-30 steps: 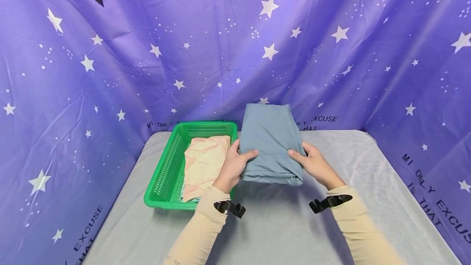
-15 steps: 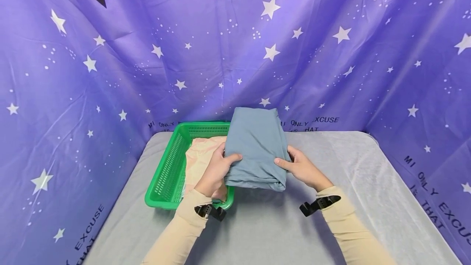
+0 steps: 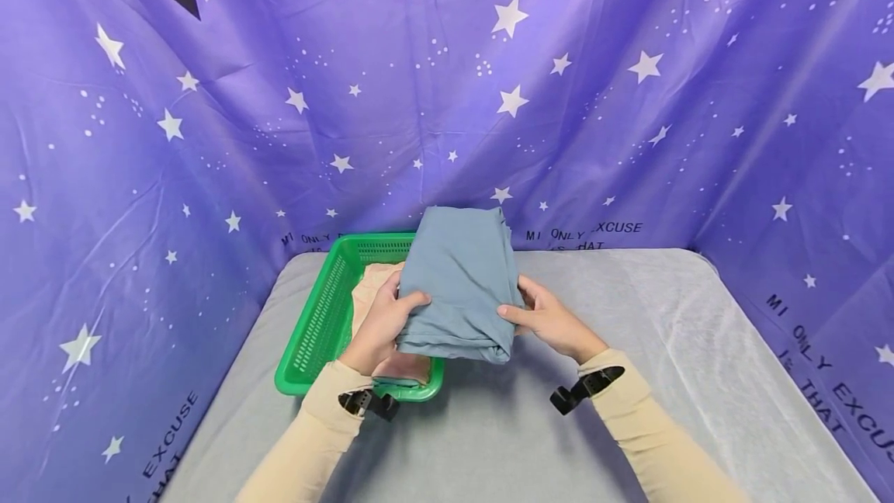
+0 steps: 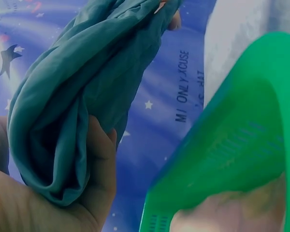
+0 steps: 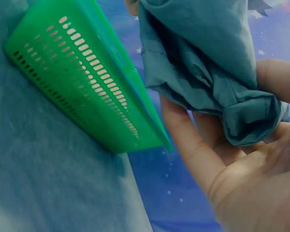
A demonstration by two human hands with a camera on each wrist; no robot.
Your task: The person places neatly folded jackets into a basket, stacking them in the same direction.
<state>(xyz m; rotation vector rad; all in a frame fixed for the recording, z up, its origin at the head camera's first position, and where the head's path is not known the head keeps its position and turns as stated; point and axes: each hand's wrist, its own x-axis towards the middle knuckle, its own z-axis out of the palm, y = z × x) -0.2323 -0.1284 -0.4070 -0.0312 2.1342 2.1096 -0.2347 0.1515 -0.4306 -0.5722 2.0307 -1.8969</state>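
A folded blue-grey cloth garment (image 3: 457, 278) is held up between both hands, over the right part of the green basket (image 3: 317, 324). My left hand (image 3: 380, 324) grips its left edge, thumb on top and fingers beneath. On the opposite edge my right hand (image 3: 552, 323) pinches it the same way. Rolled layers of the cloth (image 4: 63, 121) lie between thumb and fingers in the left wrist view. In the right wrist view the fingers (image 5: 188, 140) support the cloth from below. Inside the basket lies a pale pink folded cloth (image 3: 366, 289), partly hidden by the garment and left hand.
The basket stands on the left of a table with a grey cover (image 3: 628, 317). A purple star-patterned curtain (image 3: 419, 99) closes off the back and both sides. A bit of teal cloth (image 3: 396, 382) shows under the pink one.
Both hands have carried the blue-grey garment leftward, from beside the basket to above its right part. It now covers more of the pink cloth. The basket stays in place.
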